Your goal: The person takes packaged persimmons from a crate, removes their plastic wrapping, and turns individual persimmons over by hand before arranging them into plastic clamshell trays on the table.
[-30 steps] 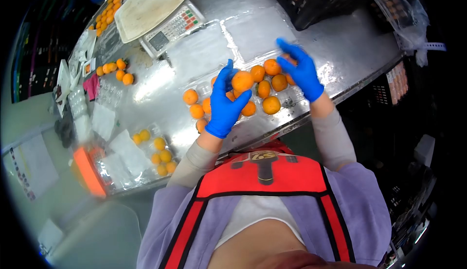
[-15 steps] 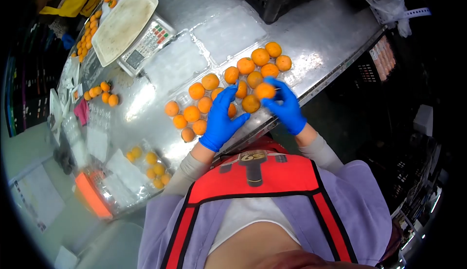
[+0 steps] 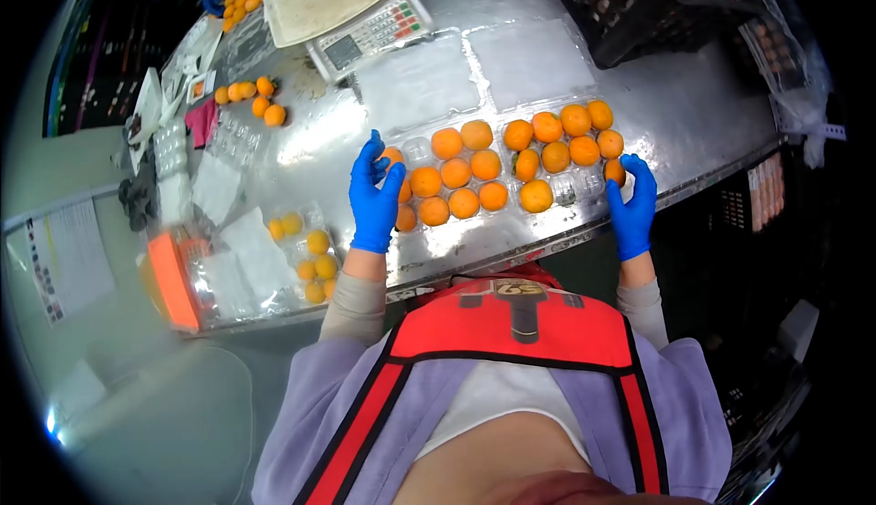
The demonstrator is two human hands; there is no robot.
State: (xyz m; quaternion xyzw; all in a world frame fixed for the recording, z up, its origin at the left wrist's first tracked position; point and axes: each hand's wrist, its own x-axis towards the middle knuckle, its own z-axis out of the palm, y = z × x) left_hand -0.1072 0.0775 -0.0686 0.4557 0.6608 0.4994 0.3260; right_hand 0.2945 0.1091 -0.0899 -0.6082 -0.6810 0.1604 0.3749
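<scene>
Two clear plastic trays lie side by side with round orange fruit in their cups. My left hand (image 3: 374, 197), in a blue glove, is at the left end of the left tray, thumb and curled fingers around an orange fruit (image 3: 391, 156). One cup beside it (image 3: 417, 151) holds no fruit. My right hand (image 3: 631, 202), also gloved in blue, grips another orange fruit (image 3: 615, 173) at the right tray's near right corner. Bare cups (image 3: 575, 186) show between that fruit and a greenish-orange one (image 3: 536, 196). Both hands partly hide the fruit they touch.
A digital scale (image 3: 370, 35) with a stained pan stands behind the trays. A black crate (image 3: 630, 35) is at the back right. Loose fruit (image 3: 260, 104) and a small fruit pack (image 3: 315, 254) lie to the left, near an orange box (image 3: 173, 281). The table's metal edge runs before me.
My hands have moved apart, left hand to the left tray's far end, right hand rightward with its fruit, now at the right tray's corner. The whole view has shifted and turned.
</scene>
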